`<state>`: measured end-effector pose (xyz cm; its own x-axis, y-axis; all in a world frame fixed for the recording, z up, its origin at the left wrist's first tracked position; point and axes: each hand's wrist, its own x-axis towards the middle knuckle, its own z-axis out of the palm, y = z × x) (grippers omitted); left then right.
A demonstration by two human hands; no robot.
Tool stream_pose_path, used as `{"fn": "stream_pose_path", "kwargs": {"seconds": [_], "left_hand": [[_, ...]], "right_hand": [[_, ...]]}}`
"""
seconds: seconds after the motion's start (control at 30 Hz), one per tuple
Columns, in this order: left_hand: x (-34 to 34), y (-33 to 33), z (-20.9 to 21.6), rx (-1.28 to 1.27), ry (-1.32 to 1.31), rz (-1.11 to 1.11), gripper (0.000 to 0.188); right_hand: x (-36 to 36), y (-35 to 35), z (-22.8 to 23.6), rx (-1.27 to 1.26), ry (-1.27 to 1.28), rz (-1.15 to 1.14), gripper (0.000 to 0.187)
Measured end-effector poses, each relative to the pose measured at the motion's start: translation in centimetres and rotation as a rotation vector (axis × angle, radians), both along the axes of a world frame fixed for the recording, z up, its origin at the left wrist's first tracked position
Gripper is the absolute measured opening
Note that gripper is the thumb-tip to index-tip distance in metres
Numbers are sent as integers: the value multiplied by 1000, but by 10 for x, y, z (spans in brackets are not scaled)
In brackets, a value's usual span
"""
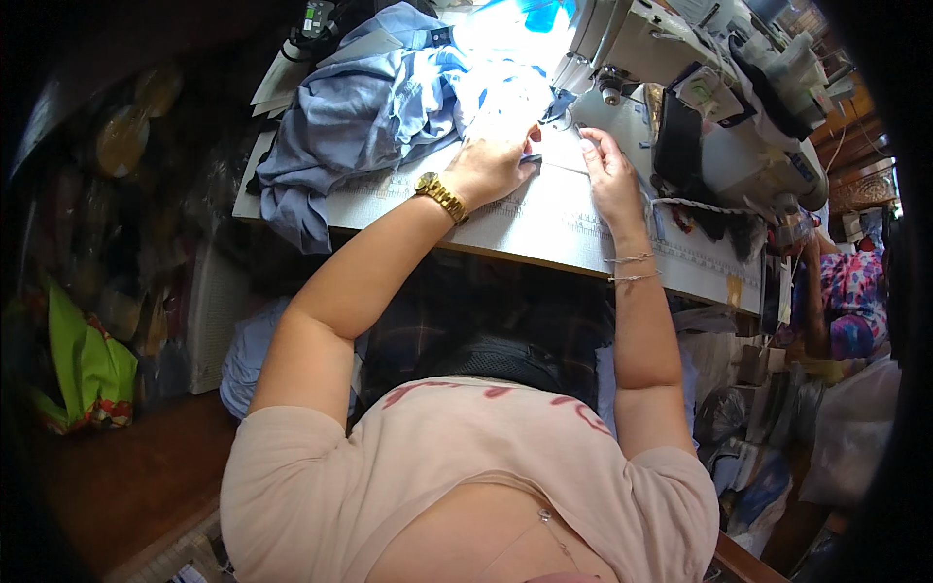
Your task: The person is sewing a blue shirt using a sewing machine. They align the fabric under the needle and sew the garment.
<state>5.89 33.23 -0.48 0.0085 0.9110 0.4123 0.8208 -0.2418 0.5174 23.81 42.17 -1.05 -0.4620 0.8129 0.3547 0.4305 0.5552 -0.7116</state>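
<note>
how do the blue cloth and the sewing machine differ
Colour: the blue cloth is soft blue, while the sewing machine is mostly white. Shape: the cloth lies crumpled in loose folds; the machine is rigid and bulky. Place: the cloth is on the left, drooping past the worktable's near edge; the machine stands on the right. Both rest on the worktable.

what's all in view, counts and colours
table: 1, white, upper centre
sewing machine: 1, white, table's right
fabric heap: 1, blue, table's left
fabric bundle: 1, blue, below table
apparent bag: 1, green, left
plastic bag: 1, translucent, lower right
other person: 1, pink patterned top, right
clutter: uncounted, mixed, both sides
shirt: 1, beige, bottom
wristwatch: 1, gold, left wrist
bracelets: 2, pale, right wrist
left grip: 1, bare, near fabric heap
right grip: 1, bare, near sewing machine
</note>
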Motion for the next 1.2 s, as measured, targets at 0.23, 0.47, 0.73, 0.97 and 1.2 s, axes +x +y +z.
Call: {"fn": "stream_pose_path", "kwargs": {"seconds": [0.23,0.47,0.73,0.97,1.2], "left_hand": [[-2,-10,-2,196,203,1,13],[-1,-5,-6,336,187,0,13],[-1,-5,-5,358,170,-5,12],[2,-5,-3,371,186,-3,12],[-1,-3,-7,377,146,-2,12]], "right_hand": [[4,3,11,-150,-174,184,29],[-9,-13,34,-102,-286,129,36],[-10,-21,21,-22,-247,61,30],[-11,-25,20,-13,-235,15,29],[-7,-31,21,-8,-209,-21,25]]}}
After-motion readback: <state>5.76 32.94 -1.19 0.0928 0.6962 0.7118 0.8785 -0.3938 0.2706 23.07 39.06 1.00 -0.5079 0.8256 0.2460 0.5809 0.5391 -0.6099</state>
